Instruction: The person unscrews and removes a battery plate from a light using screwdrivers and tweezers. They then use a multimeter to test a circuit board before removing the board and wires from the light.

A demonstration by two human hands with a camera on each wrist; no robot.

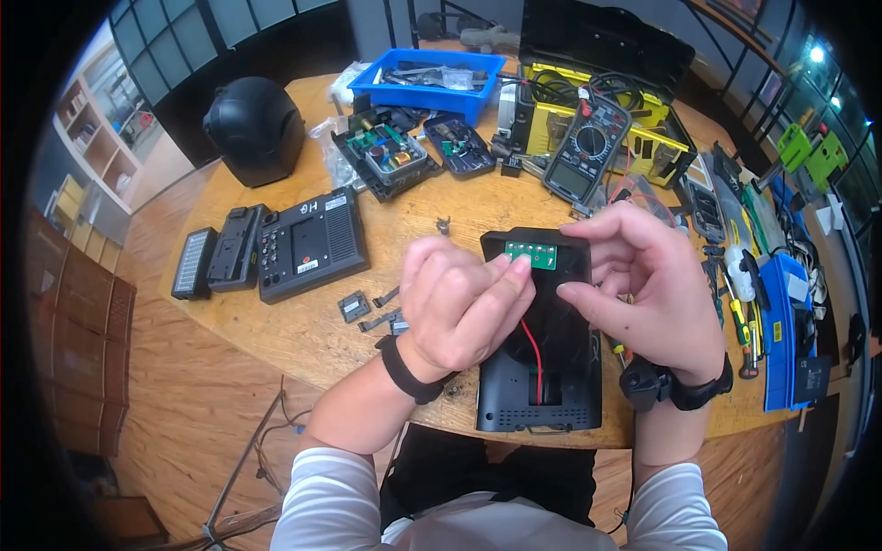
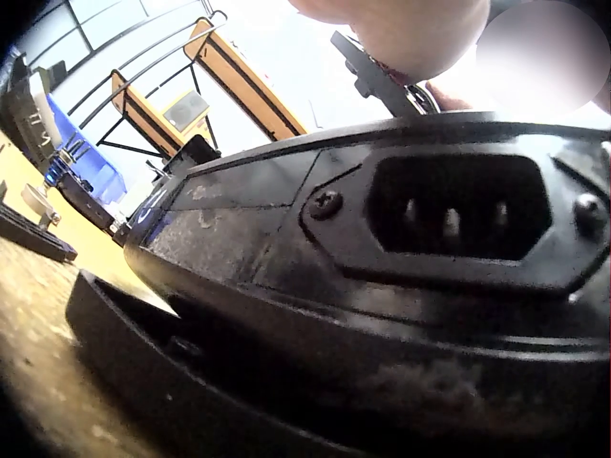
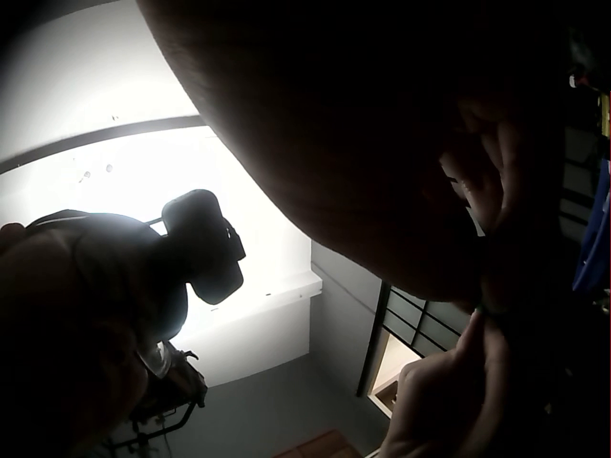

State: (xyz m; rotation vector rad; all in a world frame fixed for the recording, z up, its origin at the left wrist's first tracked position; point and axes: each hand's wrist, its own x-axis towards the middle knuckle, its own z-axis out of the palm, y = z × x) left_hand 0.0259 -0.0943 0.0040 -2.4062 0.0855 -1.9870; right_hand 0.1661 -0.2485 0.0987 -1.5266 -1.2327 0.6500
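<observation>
A black plastic cover (image 1: 514,317) is tilted up above a black device housing (image 1: 496,409) at the table's near edge. On the cover's upper part sits a small green circuit board (image 1: 544,257) with several solder points. My left hand (image 1: 464,303) has curled fingers and pinches the board's lower left edge with its fingertips. The cover's right edge is gripped between thumb and fingers of my right hand (image 1: 652,285). Below the board, a red wire (image 1: 536,354) runs down into an opening in the housing. A three-pin power socket (image 2: 453,224) faces the left wrist view.
A multimeter (image 1: 590,147) leans on a yellow-black toolbox (image 1: 551,124) at the back. Beside it stands a blue tray (image 1: 404,96) of parts. Opened electronics (image 1: 386,151) lie behind the hands, black units (image 1: 312,243) at left, screwdrivers (image 1: 740,321) and a blue bin (image 1: 781,340) at right.
</observation>
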